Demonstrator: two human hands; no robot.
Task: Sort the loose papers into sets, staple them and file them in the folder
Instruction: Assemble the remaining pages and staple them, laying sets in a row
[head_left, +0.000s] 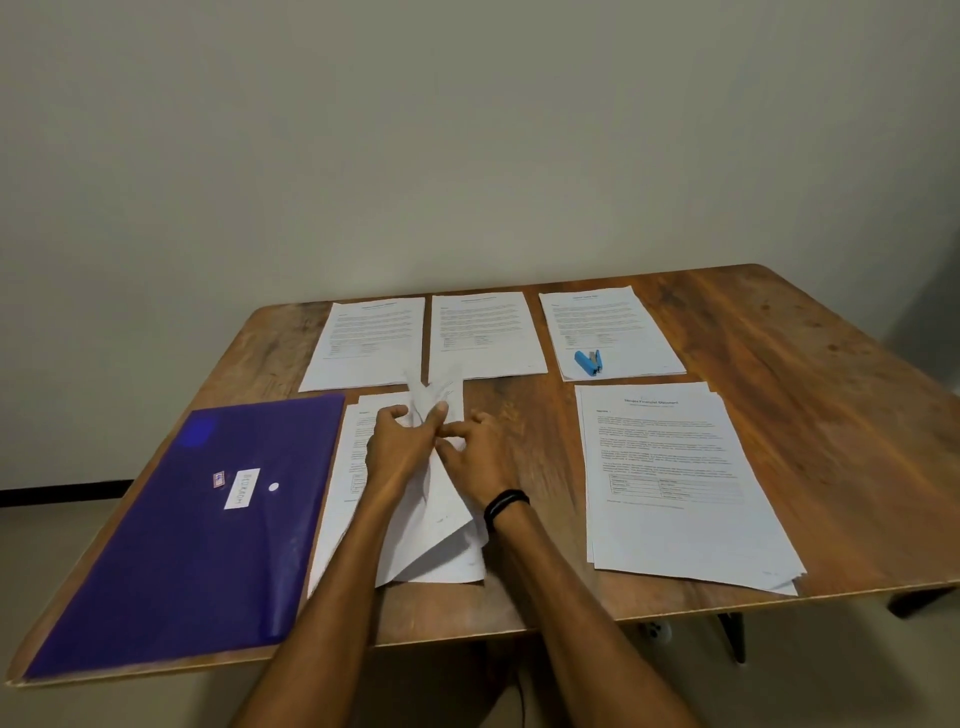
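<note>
A bent, lifted bundle of white sheets (441, 540) is at the table's front middle. My left hand (400, 447) grips its upper part, and my right hand (475, 457) pinches it from the right. Under them lies a flat printed sheet (340, 499). A purple folder (197, 530) with a white label lies shut at the front left. Three printed paper sets lie along the back: left (366, 343), middle (485, 335) and right (608, 327). A blue stapler (588, 361) rests on the right one. A thicker stack (680, 483) lies at the front right.
The wooden table (810, 374) has bare wood at its right side and back corners. A plain wall stands right behind it. Table legs and a caster show below the front right edge.
</note>
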